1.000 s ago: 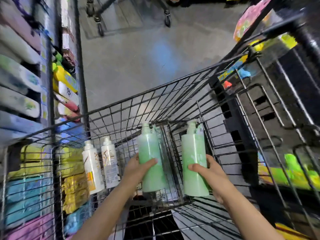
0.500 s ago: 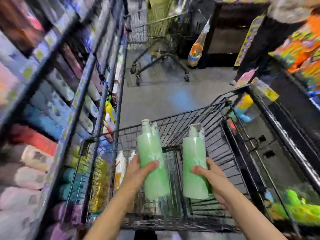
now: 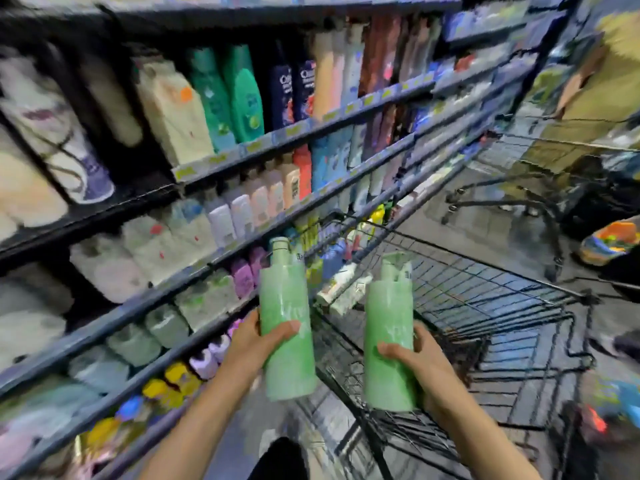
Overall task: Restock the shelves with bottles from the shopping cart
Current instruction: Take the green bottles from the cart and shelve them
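Note:
My left hand (image 3: 254, 344) grips a pale green bottle (image 3: 285, 299) upright, its cap level with a lower shelf rail. My right hand (image 3: 420, 367) grips a second green bottle (image 3: 389, 313) of the same kind, held upright above the black wire shopping cart (image 3: 485, 296). Two white bottles (image 3: 341, 287) lie in the cart's far left corner. The shelves (image 3: 304, 129) rise on my left, packed with bottles in rows. The picture is blurred by head motion.
A second empty cart (image 3: 519, 202) stands farther down the aisle on the grey floor. A colourful package (image 3: 609, 239) sits at the right edge. The dark gap (image 3: 93, 278) on a left shelf shows between white bottles.
Both hands have lifted the green bottles out of the cart. My view has swung up and left from the cart basket toward the shelves.

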